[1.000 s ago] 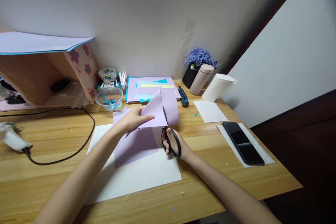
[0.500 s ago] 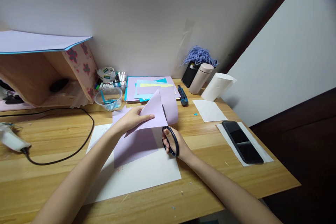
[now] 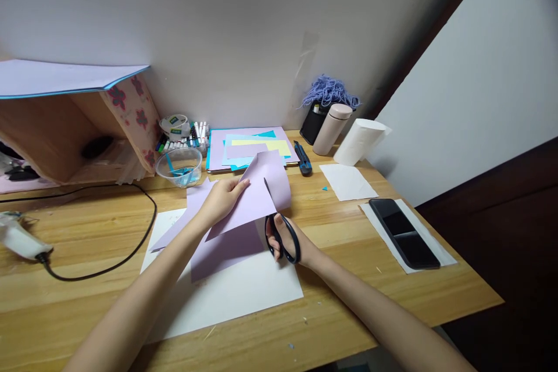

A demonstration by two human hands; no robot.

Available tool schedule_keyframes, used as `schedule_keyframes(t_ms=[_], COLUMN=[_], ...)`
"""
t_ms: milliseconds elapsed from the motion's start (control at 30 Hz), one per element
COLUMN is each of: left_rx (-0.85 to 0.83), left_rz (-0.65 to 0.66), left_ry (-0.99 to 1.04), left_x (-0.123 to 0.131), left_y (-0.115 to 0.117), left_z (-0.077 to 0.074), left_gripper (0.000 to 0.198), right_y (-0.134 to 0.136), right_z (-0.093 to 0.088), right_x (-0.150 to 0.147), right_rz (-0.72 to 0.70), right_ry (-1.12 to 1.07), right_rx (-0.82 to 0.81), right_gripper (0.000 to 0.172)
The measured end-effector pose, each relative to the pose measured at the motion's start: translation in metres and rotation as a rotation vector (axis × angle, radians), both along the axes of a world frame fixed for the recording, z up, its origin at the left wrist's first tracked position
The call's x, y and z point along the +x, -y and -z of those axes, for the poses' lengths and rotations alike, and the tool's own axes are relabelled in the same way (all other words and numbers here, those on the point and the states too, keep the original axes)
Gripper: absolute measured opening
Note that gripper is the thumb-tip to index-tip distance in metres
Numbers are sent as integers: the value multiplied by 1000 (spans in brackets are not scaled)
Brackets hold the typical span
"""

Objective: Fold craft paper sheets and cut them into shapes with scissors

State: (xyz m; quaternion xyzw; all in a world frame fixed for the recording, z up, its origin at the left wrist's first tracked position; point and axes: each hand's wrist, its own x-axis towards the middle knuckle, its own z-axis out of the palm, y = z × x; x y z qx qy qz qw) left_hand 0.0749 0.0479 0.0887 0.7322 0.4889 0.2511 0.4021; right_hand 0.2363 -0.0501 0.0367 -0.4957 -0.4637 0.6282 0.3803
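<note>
My left hand (image 3: 223, 199) pinches the upper edge of a lilac paper sheet (image 3: 244, 209) and lifts its raised flap. Black-handled scissors (image 3: 283, 236) sit in my right hand (image 3: 291, 244), fingers through the loops, blades running up into the paper's cut. To the right of the blades, the cut part of the sheet curls over. A large white sheet (image 3: 244, 290) on the wooden desk (image 3: 87, 279) lies under the lilac paper.
Behind lie a stack of coloured papers (image 3: 253, 148), a blue utility knife (image 3: 304, 158), a clear bowl (image 3: 179, 166), markers and tape (image 3: 183, 128). A phone (image 3: 403, 232) rests on paper at right, near a flask (image 3: 332, 129) and paper roll (image 3: 360, 142). A black cable (image 3: 108, 261) loops at left.
The scissors have cut further up into the lilac sheet. The flap in my left hand has tilted more and the cut part at right curls lower.
</note>
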Motion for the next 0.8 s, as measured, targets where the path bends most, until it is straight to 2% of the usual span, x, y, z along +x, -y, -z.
schedule_keyframes(t_ms=[133, 233, 333, 433, 533, 800], left_rx=[141, 270, 406, 476, 445, 83], left_rz=[9, 12, 33, 27, 9, -14], left_ry=[-81, -196, -334, -455, -466, -131], left_x=[2, 1, -2, -6, -7, -4], left_y=[2, 2, 2, 1, 1, -2], left_z=[1, 0, -4, -9, -10, -4], left_gripper=[45, 43, 38, 35, 35, 43], right_y=[-2, -4, -5, -6, -6, -7], right_z=[4, 3, -3, -12, -15, 2], right_x=[0, 0, 3, 8, 11, 6], right_rz=[16, 6, -71, -157, -184, -111], right_ry=[-48, -121, -210, -261, -265, -170], right_rx=[-31, -137, -257, -293, -274, -188], right_gripper=[69, 72, 74, 75, 77, 72])
